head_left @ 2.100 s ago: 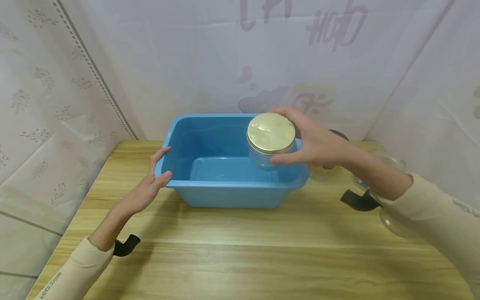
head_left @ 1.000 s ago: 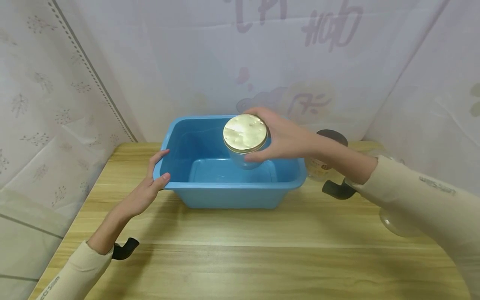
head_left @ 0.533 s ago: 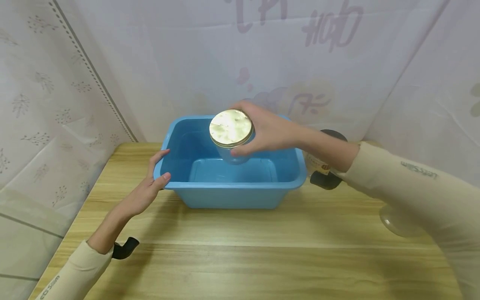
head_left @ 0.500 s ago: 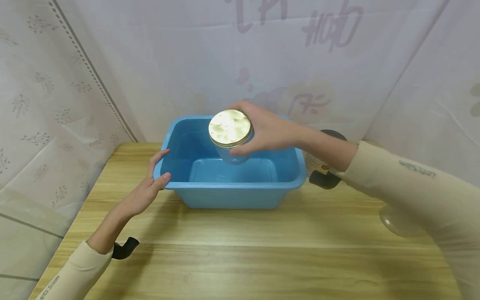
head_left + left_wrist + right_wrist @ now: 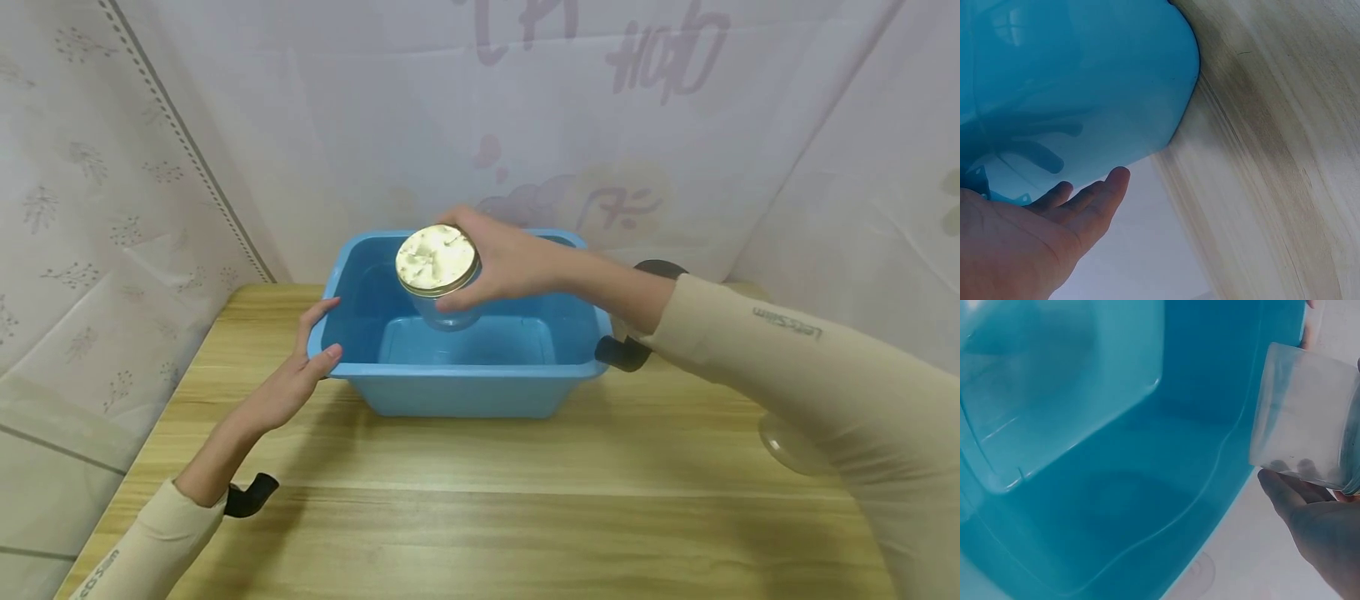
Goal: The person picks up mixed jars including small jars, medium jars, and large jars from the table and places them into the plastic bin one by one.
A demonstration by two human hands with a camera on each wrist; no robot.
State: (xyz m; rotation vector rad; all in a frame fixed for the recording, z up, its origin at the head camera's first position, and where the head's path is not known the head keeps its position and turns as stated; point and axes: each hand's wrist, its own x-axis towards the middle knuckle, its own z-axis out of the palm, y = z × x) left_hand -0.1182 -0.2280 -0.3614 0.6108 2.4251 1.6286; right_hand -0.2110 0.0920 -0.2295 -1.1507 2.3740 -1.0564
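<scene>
My right hand (image 5: 506, 260) grips a clear jar with a dented gold lid (image 5: 437, 260), thumb on the near side and fingers behind. The jar is upright, over the left half of a blue plastic tub (image 5: 465, 392), above its floor. In the right wrist view, the see-through jar body (image 5: 1304, 415) shows sideways with fingertips under it. My left hand (image 5: 288, 379) holds the tub's left rim near the front corner, with the thumb and a finger over the edge. Other fingers (image 5: 1094, 203) lie along the outer wall in the left wrist view.
Behind my right forearm, a dark-lidded jar (image 5: 660, 268) stands right of the tub, mostly hidden. A rounded clear container (image 5: 787, 446) pokes out from under the right sleeve. The wooden table (image 5: 465, 517) is backed by printed cloth (image 5: 337, 125).
My right hand has carried the gold-lidded jar leftward, from the tub's right end to its left half. My left hand and the tub stay in place.
</scene>
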